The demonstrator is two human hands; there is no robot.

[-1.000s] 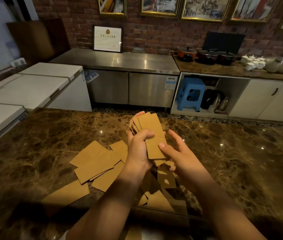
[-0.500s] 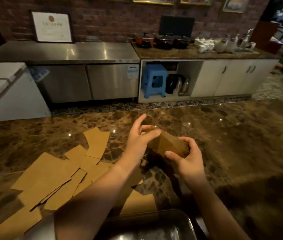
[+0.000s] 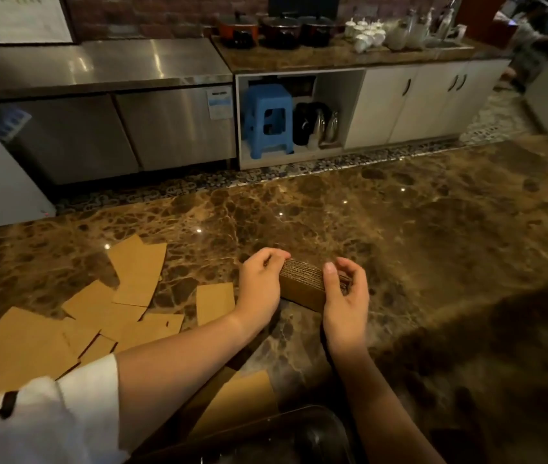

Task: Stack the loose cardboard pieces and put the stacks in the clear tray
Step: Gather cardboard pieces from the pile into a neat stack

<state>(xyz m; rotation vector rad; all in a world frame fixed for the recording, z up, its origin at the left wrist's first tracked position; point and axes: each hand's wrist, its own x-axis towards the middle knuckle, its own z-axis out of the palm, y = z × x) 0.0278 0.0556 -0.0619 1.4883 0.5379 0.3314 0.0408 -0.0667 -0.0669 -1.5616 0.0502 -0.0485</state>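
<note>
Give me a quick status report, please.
Both hands, left and right, squaring brown cardboard stack on edge on counter. Clear plastic tray near. Nothing blocking.

- The counter [image 3: 400, 229] was polished brown marble, glossy, with bright glints.
- The stack [image 3: 302, 284] was matt brown cardboard; its top edges showed corrugated ridges.
- The loose pieces [image 3: 132, 296] were the same matt cardboard, flat and smooth.
- The tray [image 3: 299, 433] was clear, shiny plastic.
- The cabinet [image 3: 172, 128] was brushed steel with a dull sheen.
- The stool [image 3: 267, 120] was smooth blue plastic.
- The sleeve [image 3: 48, 420] was white cloth.

Head-worn view, forward-down, near countertop [image 3: 400, 229]
</note>
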